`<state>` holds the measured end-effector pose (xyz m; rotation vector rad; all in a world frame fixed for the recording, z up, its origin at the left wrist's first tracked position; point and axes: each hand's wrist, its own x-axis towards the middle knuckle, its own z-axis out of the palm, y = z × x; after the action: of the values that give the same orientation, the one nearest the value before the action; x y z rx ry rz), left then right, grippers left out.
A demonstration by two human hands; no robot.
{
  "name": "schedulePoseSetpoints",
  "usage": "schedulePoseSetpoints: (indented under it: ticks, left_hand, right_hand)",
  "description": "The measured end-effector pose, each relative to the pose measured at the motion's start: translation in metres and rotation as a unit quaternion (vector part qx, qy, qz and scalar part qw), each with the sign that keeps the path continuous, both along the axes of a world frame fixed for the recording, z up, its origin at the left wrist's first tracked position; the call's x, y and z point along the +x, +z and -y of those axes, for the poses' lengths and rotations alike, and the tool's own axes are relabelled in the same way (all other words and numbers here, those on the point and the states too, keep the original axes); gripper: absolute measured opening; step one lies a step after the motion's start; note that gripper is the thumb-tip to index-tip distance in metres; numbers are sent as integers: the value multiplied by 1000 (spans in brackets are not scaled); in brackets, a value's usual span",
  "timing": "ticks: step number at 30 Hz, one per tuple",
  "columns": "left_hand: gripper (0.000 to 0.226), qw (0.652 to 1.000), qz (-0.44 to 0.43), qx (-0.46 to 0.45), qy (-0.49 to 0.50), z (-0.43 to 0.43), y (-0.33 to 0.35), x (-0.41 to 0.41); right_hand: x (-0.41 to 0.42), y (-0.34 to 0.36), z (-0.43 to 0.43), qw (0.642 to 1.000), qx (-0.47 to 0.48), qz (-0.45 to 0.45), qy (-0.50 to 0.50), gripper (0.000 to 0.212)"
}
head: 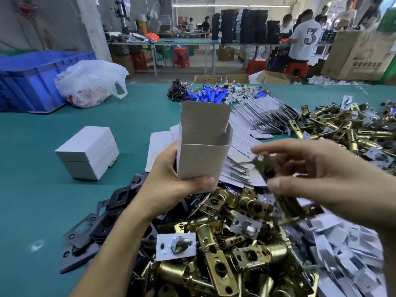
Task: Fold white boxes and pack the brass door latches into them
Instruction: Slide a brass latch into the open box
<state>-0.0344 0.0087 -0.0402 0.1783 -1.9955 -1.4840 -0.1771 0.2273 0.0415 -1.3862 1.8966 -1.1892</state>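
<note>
My left hand (171,185) grips a folded white box (203,151) upright above the table, its top flaps standing open. Just right of the box, my right hand (317,181) pinches a brass door latch (278,189), tilted and motion-blurred, its faceplate end near the box's right side. A heap of brass latches (225,254) lies directly below both hands, and another heap (347,129) sits at the right. Flat white box blanks (257,118) are fanned out behind the box. Two closed white boxes (87,152) are stacked at the left.
Black strike plates (100,221) lie left of the near latch heap. Small white packets (347,254) are piled at the lower right. A blue crate (32,78) and a plastic bag (90,84) stand at the far left, blue batteries with wires (210,94) at the back. People work at far tables.
</note>
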Motion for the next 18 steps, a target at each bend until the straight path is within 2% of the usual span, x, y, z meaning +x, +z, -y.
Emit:
schedulePoseSetpoints:
  ticks: [3, 5, 10, 14, 18]
  left_hand:
    - [49, 1000, -22, -7, 1, 0, 2, 0]
    - [50, 1000, -20, -5, -4, 0, 2, 1]
    - [48, 1000, -10, 11, -24, -1, 2, 1]
    - [46, 999, -1, 16, -36, 1, 2, 1]
    - [46, 999, -12, 11, -38, 0, 1, 1]
  right_hand:
    - [-3, 3, -1, 992, -108, 57, -10, 44]
    - [-3, 3, 1, 980, -169, 101, -11, 48]
    - [3, -1, 11, 948, -257, 176, -62, 45]
    - [16, 3, 21, 936, -312, 153, -51, 47]
    - [30, 17, 41, 929, -368, 27, -22, 47]
